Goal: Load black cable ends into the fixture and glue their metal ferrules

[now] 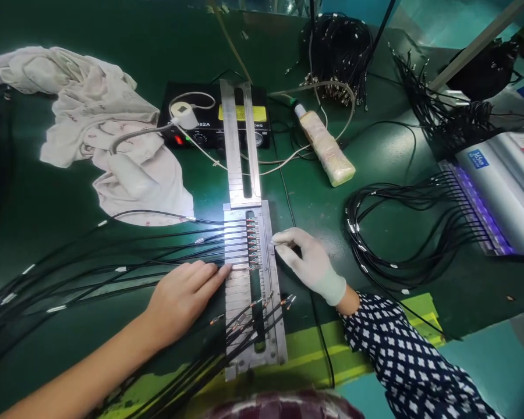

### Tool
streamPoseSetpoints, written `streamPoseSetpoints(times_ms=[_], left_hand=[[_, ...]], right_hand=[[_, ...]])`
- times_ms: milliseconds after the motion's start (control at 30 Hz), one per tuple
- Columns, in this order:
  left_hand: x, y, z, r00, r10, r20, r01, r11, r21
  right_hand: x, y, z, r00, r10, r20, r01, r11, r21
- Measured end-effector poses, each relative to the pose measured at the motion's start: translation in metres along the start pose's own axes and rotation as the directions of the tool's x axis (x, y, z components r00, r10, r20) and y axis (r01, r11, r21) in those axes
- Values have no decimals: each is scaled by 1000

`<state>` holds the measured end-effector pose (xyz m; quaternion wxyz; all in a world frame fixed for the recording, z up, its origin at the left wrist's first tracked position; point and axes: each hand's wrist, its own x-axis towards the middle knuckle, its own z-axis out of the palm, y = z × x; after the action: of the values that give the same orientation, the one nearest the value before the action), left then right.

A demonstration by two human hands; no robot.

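A metal slotted fixture [238, 299] lies lengthwise before me. Several black cables [166, 234] run in from the left, their stripped ends side by side in its upper grooves. My left hand [181, 294], bare, is closed over the lowest cable of this row, with a fingertip at the fixture's left edge; the thumb is hidden. My right hand [310, 259], in a white glove, has thumb and forefinger pinched together at the fixture's right edge; anything between them is too small to make out. More loose cable ends [262, 311] lie across the fixture's lower part.
Behind the fixture stands a black control box [213, 131] with a lit lamp [133, 174] on a bendable neck. White cloth [82, 110] lies left. At right are a wrapped bottle [327, 148], coiled cables [353, 227] and a silver UV unit [506, 186] glowing purple. Cable bundles [338, 55] lie behind.
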<state>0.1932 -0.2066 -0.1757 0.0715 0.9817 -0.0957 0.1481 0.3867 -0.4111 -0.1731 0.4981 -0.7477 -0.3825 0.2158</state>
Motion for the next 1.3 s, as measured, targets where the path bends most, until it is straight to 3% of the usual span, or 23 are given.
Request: streamPoseSetpoints(times_ms=[267,467,700,867,967,1100,1200,1300], left_hand=[[6,6,-8,994,104,35,-106,992,73],[6,10,-10,995,99,20,-100,992,71],[-2,3,6,997,-72,-18,65,968,-241],[-22,7,5,985,-156,69,163,979,-119],[-29,11,7,979,-133,156,146,987,-73],[-21,10,7,982,-121,147,133,988,-74],[-16,11,-2,965,-182,188,221,951,-216],[-31,20,-16,915,-320,247,394,844,-365]], right_hand=[[2,0,-1,1000,-14,22,15,999,-42],[2,0,-2,999,-19,25,21,998,-53],[3,-3,-2,999,-3,45,6,998,-56],[3,-3,-3,999,-2,48,4,999,-49],[4,-2,-2,999,-7,44,9,999,-51],[7,1,-1,999,-29,19,30,998,-58],[1,-1,0,995,-101,-1,101,992,-79],[-15,-9,3,958,-277,75,284,953,-107]])
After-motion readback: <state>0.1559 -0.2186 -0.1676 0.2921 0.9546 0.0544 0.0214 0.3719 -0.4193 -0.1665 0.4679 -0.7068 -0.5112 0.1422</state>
